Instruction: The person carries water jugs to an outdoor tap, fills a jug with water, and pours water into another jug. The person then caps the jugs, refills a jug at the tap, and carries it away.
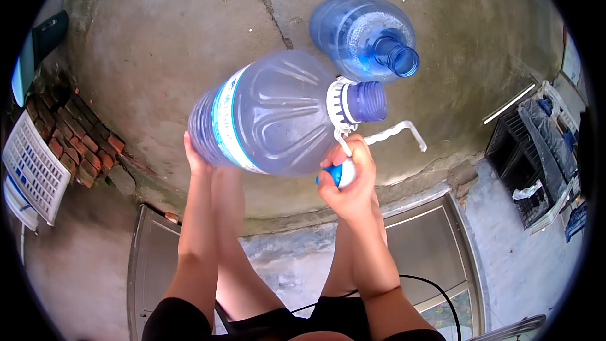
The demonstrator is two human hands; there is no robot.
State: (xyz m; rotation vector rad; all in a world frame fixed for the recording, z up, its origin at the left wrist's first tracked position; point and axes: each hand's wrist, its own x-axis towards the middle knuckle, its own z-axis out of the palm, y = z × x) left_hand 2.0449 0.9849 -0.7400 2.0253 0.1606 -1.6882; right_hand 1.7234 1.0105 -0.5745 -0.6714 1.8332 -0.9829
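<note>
A large clear plastic bottle (284,113) with a blue and white label lies tilted in front of me, its uncapped neck pointing right. My left hand (197,155) supports its ribbed base, fingers mostly hidden behind it. Below the neck, my right hand (353,183) is closed around a blue and white cap (341,174). Its fingertips are at the white collar strap hanging from the neck. A white handle strip (398,131) sticks out to the right of that hand. Beyond the neck, a second blue bottle (353,35) lies on the floor with its mouth open.
Stacked bricks (79,142) and a white plastic crate (38,164) are at the left. Black crates (527,158) stand at the right, near a white strip (509,103) on the concrete floor. A dark cable (442,290) curves beside my right arm.
</note>
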